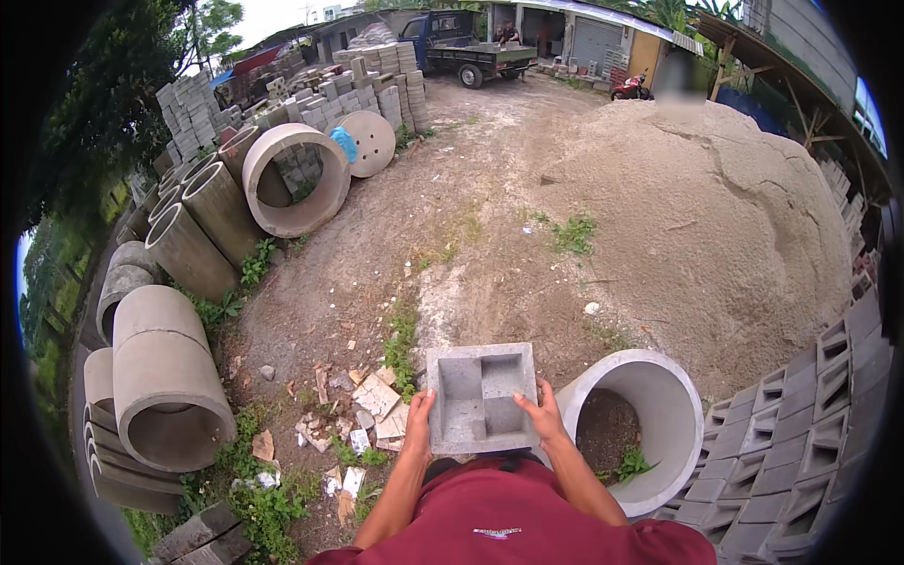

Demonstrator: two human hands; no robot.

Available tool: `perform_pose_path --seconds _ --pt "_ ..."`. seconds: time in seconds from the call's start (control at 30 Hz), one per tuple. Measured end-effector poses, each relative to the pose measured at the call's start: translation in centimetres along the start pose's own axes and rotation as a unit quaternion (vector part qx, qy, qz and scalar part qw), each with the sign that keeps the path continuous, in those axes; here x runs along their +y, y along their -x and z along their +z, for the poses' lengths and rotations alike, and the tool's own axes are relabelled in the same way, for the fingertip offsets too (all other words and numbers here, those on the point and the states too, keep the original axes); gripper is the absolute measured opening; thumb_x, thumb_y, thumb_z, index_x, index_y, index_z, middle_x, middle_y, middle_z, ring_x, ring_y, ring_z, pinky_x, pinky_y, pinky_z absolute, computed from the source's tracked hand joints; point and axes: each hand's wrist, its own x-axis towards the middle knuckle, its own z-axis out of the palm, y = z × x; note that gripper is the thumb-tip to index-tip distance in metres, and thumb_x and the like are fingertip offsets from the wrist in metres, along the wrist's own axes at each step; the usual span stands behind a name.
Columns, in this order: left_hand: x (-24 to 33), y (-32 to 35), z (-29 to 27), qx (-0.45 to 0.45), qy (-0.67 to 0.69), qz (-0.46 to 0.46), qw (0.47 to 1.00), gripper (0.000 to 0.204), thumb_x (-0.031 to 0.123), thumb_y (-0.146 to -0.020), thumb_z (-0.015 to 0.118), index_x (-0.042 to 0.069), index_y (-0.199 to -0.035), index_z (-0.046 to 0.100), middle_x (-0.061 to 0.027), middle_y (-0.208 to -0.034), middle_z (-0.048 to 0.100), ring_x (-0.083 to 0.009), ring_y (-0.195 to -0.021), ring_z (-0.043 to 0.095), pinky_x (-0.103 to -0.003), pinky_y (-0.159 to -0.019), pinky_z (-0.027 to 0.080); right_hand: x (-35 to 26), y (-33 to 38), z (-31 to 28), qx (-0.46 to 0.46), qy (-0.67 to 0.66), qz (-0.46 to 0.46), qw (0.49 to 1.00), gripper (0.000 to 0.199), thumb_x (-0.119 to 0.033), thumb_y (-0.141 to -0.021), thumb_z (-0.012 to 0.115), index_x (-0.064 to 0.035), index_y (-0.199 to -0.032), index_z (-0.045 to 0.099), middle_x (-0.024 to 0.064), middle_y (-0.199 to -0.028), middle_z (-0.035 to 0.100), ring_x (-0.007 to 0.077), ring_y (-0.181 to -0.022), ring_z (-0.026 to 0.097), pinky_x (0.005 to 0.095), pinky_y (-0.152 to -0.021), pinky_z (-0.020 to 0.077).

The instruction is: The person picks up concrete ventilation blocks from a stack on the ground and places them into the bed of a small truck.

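Observation:
In front of my body I hold a square grey concrete vent block (pixel 483 403) with both hands. Its patterned face, with stepped recesses and thin dividing walls, is turned up toward me. My left hand (pixel 420 422) grips the left side, thumb along the edge. On the opposite side my right hand (pixel 545 418) clasps the block, its thumb reaching over the top rim. The fingers beneath the block are mostly hidden. Close to my right forearm stands a wide concrete ring (pixel 686 428), open at the top, with soil and a green plant inside.
Stacked vent blocks (pixel 782 428) line the right side, below a large sand pile (pixel 697 217). Concrete pipes (pixel 165 348) lie and stand along the left. Broken tile pieces (pixel 377 397) litter the ground by my left hand. Farther off are block stacks (pixel 353 94) and a truck (pixel 471 56).

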Motion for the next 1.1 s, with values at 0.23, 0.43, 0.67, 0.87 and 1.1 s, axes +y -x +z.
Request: perform_pose_path --seconds 0.23,0.43,0.67,0.87,1.1 --pt "7.6 -19.0 5.3 0.013 0.014 0.006 1.000 0.038 0.038 -0.093 0.060 0.010 -0.117 0.049 -0.0074 -0.109 0.058 -0.0197 -0.102 0.057 -0.038 -0.086 0.050 -6.5 -20.4 4.3 -0.011 0.017 0.004 1.000 0.075 -0.024 -0.083 0.075 -0.0014 -0.141 0.033 0.0177 -0.126 0.055 0.0244 -0.116 0.053 0.0372 -0.099 0.0416" --pt "17.1 -38.0 9.5 -0.001 -0.039 0.011 0.999 0.047 0.023 -0.086 0.071 0.010 -0.121 0.043 -0.0127 -0.108 0.059 -0.0230 -0.091 0.063 -0.039 -0.074 0.055 -9.3 -41.3 9.9 0.002 0.000 -0.036 0.999 0.070 -0.025 -0.085 0.075 -0.0015 -0.139 0.037 0.0168 -0.121 0.057 0.0226 -0.111 0.057 0.0359 -0.095 0.0444" --pt "28.2 -57.6 15.2 -0.029 -0.048 -0.013 0.998 0.055 0.018 -0.083 0.071 0.008 -0.128 0.040 -0.0154 -0.112 0.058 -0.0281 -0.098 0.063 -0.043 -0.080 0.055 -12.3 -61.6 13.5 0.019 -0.139 -0.023 0.990 0.057 -0.034 -0.095 0.060 -0.0025 -0.139 0.041 0.0127 -0.120 0.059 0.0197 -0.112 0.055 0.0332 -0.095 0.0449" --pt "33.9 -73.7 20.9 -0.030 -0.070 -0.018 0.997 0.055 0.020 -0.083 0.073 0.009 -0.127 0.042 -0.0150 -0.108 0.060 -0.0256 -0.093 0.063 -0.041 -0.077 0.055 -14.9 -79.1 15.9 0.068 -0.183 -0.047 0.980 0.042 -0.032 -0.102 0.049 -0.0021 -0.132 0.052 0.0074 -0.115 0.063 0.0146 -0.102 0.060 0.0288 -0.088 0.0493" --pt "36.4 -96.7 28.7 -0.025 -0.033 -0.001 0.999 0.056 0.022 -0.083 0.074 0.009 -0.128 0.043 -0.0146 -0.106 0.061 -0.0250 -0.092 0.064 -0.041 -0.075 0.055 -19.6 -103.6 14.4 0.051 -0.148 -0.013 0.988 0.041 -0.035 -0.102 0.049 0.0011 -0.117 0.063 0.0052 -0.099 0.067 0.0124 -0.088 0.063 0.0271 -0.077 0.0513"
